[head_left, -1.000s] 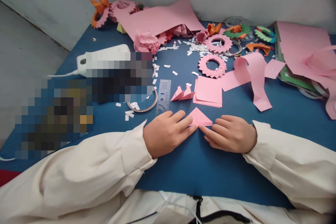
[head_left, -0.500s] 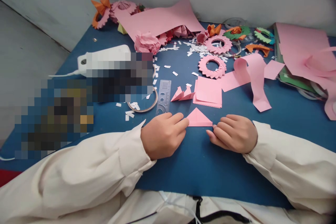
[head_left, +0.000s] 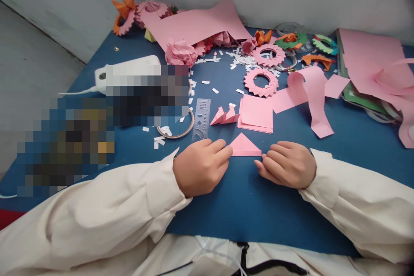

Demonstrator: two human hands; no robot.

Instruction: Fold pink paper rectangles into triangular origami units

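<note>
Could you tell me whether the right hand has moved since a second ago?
Yes. The right hand has drawn back rightward off the pink paper triangle, which stayed put.

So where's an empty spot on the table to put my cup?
Bare blue table lies in front of the left hand and right hand, and right of the pink strip. The back, around the paper rings and scraps, is crowded.
</note>
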